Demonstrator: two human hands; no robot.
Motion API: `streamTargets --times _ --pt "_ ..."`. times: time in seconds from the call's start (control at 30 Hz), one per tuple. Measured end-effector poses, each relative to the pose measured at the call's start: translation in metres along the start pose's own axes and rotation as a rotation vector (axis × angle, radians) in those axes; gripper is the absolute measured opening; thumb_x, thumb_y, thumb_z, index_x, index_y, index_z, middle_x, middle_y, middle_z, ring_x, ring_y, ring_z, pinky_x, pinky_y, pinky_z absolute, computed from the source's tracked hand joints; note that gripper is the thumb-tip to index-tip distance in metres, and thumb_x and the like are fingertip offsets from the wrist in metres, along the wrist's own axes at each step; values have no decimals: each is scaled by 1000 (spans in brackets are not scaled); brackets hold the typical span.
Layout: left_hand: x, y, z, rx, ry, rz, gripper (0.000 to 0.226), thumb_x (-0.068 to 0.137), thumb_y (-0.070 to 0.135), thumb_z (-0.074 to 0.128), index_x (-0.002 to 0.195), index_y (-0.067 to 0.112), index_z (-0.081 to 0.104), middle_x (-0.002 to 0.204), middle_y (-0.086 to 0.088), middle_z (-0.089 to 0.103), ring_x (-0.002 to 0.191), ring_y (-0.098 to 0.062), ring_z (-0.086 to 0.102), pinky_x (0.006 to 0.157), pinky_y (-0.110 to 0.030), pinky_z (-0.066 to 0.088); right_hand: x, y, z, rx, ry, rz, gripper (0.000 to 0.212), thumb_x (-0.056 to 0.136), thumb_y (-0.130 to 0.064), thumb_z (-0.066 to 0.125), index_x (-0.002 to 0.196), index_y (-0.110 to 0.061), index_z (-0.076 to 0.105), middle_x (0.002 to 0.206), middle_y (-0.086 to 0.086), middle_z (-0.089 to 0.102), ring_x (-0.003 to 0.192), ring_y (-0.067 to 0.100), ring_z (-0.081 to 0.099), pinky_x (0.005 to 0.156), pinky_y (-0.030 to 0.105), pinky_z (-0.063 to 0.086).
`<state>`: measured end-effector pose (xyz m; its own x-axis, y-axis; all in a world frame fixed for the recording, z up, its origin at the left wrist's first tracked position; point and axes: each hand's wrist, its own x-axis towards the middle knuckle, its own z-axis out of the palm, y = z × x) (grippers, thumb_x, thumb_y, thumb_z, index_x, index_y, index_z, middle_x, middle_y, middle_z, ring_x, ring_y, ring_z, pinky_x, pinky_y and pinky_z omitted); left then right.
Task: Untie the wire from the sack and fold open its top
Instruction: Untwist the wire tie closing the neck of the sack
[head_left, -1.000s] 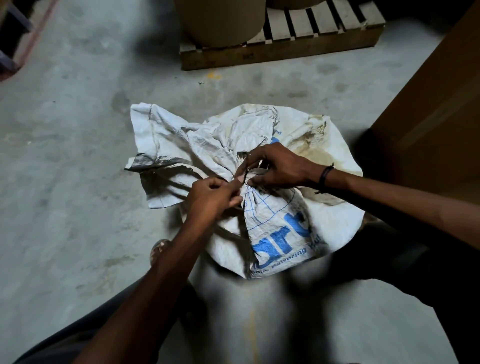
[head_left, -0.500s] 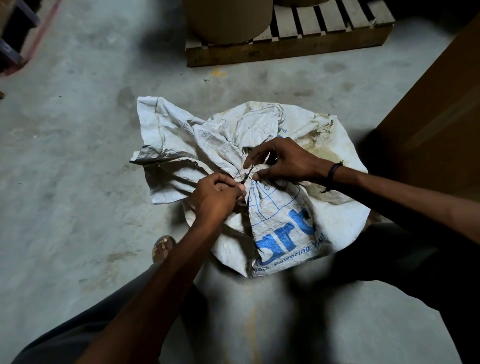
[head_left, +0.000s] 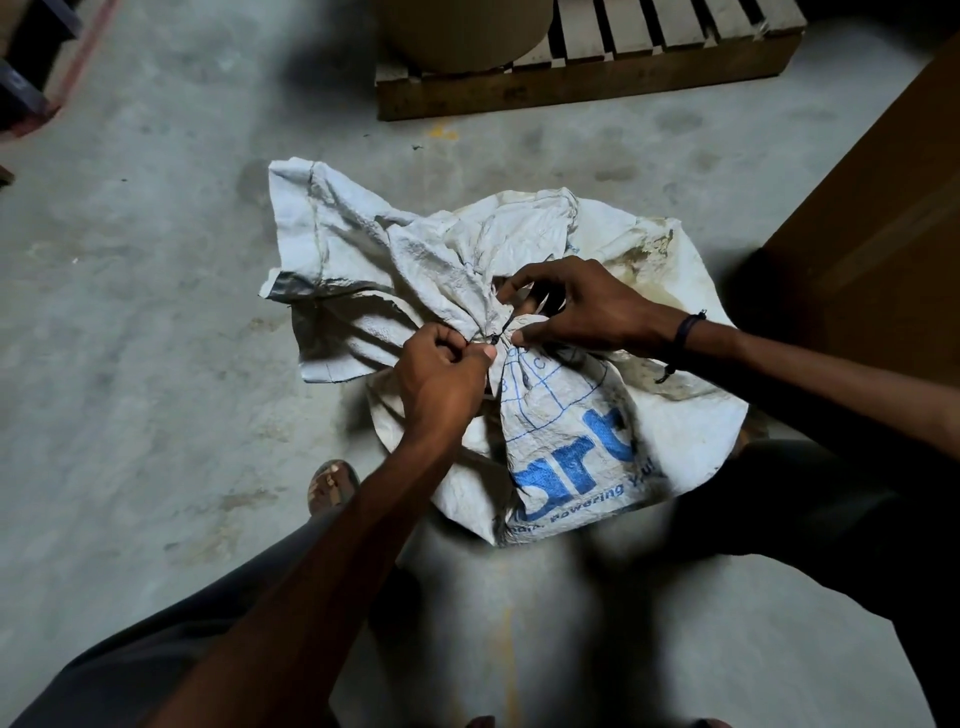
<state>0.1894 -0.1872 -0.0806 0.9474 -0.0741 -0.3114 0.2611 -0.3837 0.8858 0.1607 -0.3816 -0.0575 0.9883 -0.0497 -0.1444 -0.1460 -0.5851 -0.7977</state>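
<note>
A white woven sack (head_left: 582, 441) with blue print stands on the concrete floor, its neck bunched tight in the middle and its loose top fanned out to the left. A thin dark wire (head_left: 497, 336) wraps the neck. My left hand (head_left: 441, 379) pinches the wire at the neck from the near side. My right hand (head_left: 582, 306) pinches the other end of the wire from the right, fingers arched over the bunched cloth. Most of the wire is hidden by folds and fingers.
A wooden pallet (head_left: 587, 83) carrying a large brown drum (head_left: 467, 31) lies beyond the sack. A tall brown box (head_left: 878, 208) stands close on the right. My sandalled foot (head_left: 332, 483) is just left of the sack's base.
The right hand has shifted slightly along the neck and both hands have kept working the wire. The view has drifted a little; the sack's neck stays tied.
</note>
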Motion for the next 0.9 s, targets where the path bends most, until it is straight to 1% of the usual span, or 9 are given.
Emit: streamTargets --times 0.1,0.23,0.3,0.33,0.4,0.5,0.57,0.73,0.9 --pt "0 0 -2 -40 -11 46 39 80 7 85 71 19 49 80 -28 68 71 -21 58 68 -39 51 -1 -1 -2 42 38 19 35 79 -25 89 111 -20 76 88 1 74 70 2 59 70 15 47" --pt "-2 0 -2 -112 -4 77 43 79 9 86 66 19 46 71 -18 60 69 -19 51 69 -36 46 -5 -4 -5 59 79 -21 14 87 -19 82 97 -10 76 86 9 78 71 10 64 71 22 49" --pt "-1 0 -1 -141 -15 78 43 79 7 86 66 18 46 70 -17 59 71 -19 53 70 -36 46 -6 -5 -6 15 72 -53 10 88 -17 81 95 -11 77 87 8 79 75 19 71 72 30 53" --pt "-1 0 -1 -139 -26 84 43 79 7 86 67 17 47 71 -20 61 72 -19 55 70 -36 47 -6 -5 -7 -13 65 -69 9 88 -17 81 95 -13 78 87 5 79 77 20 73 73 31 54" --pt "0 -1 0 -109 -54 102 38 81 7 85 69 17 50 78 -27 70 71 -18 61 70 -35 50 -6 -6 -9 -66 54 -102 9 88 -17 81 96 -14 78 87 0 80 77 10 74 73 21 53" --pt "2 -3 3 -120 -95 96 33 83 -5 79 74 18 56 83 -13 78 76 -7 75 73 -30 56 -5 -7 -10 -159 41 -148 10 88 -16 80 97 -14 78 87 -3 80 76 -3 70 70 4 47" --pt "4 -6 4 -143 -112 92 35 83 -12 75 76 17 57 84 -7 78 81 -5 78 76 -31 59 -4 -7 -10 -211 26 -171 9 87 -17 80 96 -15 79 87 -4 80 73 -7 68 70 2 45" --pt "0 -12 8 -163 -111 88 36 82 -13 75 76 16 54 81 -3 78 77 -4 77 77 -28 60 -1 -7 -5 -351 -26 -196 4 90 -15 75 94 -14 75 87 3 78 75 11 63 72 25 46" --pt "-2 -8 7 -134 -88 106 36 79 -9 80 77 17 55 81 -5 77 69 -1 75 69 -21 58 -3 -9 -5 -387 -137 -226 9 91 -1 61 93 -7 67 85 4 71 74 16 57 70 27 41"
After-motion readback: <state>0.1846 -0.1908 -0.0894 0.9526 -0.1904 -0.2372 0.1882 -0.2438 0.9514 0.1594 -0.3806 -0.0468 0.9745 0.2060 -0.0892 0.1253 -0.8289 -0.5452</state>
